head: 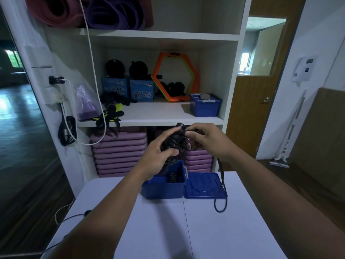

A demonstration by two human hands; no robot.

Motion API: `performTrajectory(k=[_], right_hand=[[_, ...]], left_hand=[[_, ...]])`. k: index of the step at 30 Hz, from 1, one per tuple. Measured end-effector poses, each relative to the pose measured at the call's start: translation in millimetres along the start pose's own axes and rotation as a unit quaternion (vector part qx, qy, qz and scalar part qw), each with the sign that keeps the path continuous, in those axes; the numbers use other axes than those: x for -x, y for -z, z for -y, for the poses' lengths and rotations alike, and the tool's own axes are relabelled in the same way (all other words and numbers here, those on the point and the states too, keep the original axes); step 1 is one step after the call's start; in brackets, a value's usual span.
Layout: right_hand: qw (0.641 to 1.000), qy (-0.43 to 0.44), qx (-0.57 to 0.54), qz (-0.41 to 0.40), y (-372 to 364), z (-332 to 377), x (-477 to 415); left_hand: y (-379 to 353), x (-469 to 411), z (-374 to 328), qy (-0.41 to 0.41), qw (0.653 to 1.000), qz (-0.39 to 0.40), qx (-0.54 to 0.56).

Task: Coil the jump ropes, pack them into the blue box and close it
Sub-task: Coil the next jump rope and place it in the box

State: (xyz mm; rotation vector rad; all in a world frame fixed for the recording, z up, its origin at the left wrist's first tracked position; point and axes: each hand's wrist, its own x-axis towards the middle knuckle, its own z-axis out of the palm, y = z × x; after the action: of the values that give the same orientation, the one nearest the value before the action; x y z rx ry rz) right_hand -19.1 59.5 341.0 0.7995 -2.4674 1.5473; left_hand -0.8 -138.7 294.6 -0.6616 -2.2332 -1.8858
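Left hand [160, 156]: grip clamping round the coiled rope [177, 143], thumb pressing over the strands.
Right hand [209, 141]: fingertips pinching the coil's top.
Rope: hanging just above the box [162, 189].
Box: sitting open on the worktop [168, 230], lid [203, 186] lying beside it.

White table [205, 230] with open blue box [162, 190], its lid [203, 184] alongside, black cable [78, 215] at left edge
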Motion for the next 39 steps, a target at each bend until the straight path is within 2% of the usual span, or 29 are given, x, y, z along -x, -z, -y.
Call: performTrajectory(k=[2,9,18,21,27,30,33,37,39], right_hand=[[0.996,-0.05,-0.076,0.026,2,-1,0],[0.975,-0.118,-0.175,0.069,4,-15,0],[0.983,-0.099,-0.141,0.057,11,-4,12],[0.981,-0.084,-0.169,0.041,17,-1,13],[0.986,-0.052,-0.15,0.053,13,18,21],[0.986,-0.052,-0.154,0.044,9,24,22],[0.972,-0.08,-0.22,0.018,3,26,21],[0.959,-0.126,-0.253,0.003,-2,18,18],[0.964,-0.133,-0.23,-0.008,-6,18,18]], left_hand=[[2,1,2,0.004,1.0,0.003,0.012],[7,0,9,0.0,0.995,0.004,0.097],[9,1,5,0.016,0.978,0.021,0.206],[11,2,4,0.027,0.959,0.038,0.278],[10,5,-7,0.047,0.914,0.108,0.388],[12,4,-7,0.063,0.914,0.102,0.387],[14,2,-6,0.082,0.93,0.054,0.354],[17,4,-14,0.101,0.965,0.035,0.238],[17,4,-17,0.106,0.977,-0.001,0.182]])
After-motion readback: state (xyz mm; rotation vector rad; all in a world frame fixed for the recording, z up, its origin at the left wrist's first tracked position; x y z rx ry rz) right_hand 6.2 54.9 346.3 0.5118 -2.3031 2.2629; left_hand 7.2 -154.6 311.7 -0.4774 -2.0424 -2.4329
